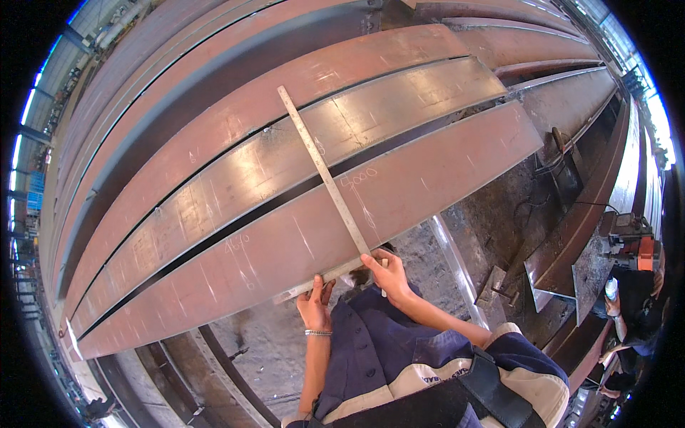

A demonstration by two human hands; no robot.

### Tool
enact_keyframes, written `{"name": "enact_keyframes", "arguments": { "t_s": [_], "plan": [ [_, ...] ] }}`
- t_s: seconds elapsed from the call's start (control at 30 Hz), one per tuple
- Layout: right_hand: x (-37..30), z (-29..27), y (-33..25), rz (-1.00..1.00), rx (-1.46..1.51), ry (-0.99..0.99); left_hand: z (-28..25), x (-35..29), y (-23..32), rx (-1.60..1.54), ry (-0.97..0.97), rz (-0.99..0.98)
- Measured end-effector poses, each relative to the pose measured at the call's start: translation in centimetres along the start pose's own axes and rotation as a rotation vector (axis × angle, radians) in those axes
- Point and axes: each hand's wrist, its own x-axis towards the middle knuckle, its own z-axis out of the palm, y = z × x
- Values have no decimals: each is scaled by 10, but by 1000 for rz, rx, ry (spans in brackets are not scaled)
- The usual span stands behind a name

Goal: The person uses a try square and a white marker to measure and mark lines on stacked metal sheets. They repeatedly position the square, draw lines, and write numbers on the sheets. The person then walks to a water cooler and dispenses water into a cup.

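Note:
A large metal framing square (325, 171) lies with its long blade across the rust-red steel beam (421, 167) nearest me and two more flanges behind it. Its short leg runs along the near edge of that beam. My left hand (315, 305), with a bracelet at the wrist, pinches the short leg. At the square's corner, my right hand (391, 277) grips with thumb and fingers. A thin pale stick (384, 271) shows in the right hand too; its kind I cannot make out. Chalk marks and scratches dot the near beam.
More long steel beams (214, 78) lie side by side beyond. On the right are a clamp-like tool (560, 143), a metal plate (596, 274) and an orange machine (644, 253). A co-worker's hand (614, 307) holds a white bottle (611, 289) at lower right. Beams (228, 371) also lie at lower left.

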Motion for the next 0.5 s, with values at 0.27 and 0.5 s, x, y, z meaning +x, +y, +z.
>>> {"name": "enact_keyframes", "arguments": {
  "t_s": [0.27, 0.5],
  "plan": [
    [3, -4, 2, 46, 32, -21, 4, 0, 0, 12, 11, 1],
    [3, -4, 0, 76, 78, -7, 9, 0, -1, 3, 38, 15]
  ]
}}
